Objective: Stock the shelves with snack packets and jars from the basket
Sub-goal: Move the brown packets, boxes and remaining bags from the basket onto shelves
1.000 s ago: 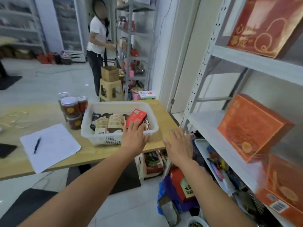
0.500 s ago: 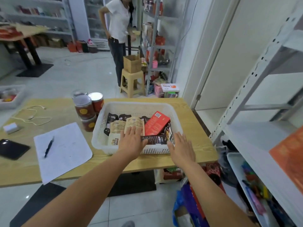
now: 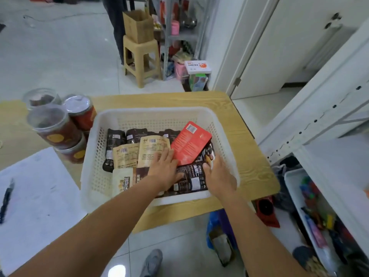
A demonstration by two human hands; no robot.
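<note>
1. The left hand lies over the packets in the basket, hiding part of the tan packet and the dark packet beneath it.
2. The right hand covers the dark packet's right edge; whether either hand grips anything cannot be told.
3. Print on the red box is too small to read.
4. The jars are blurred; their contents are unclear.
5. The pen and the paper run off the left edge.
6. A standing person is cut off at the top edge.

Pale tiled floor, white door (ajar), plastic stool bearing a cardboard box.
</note>
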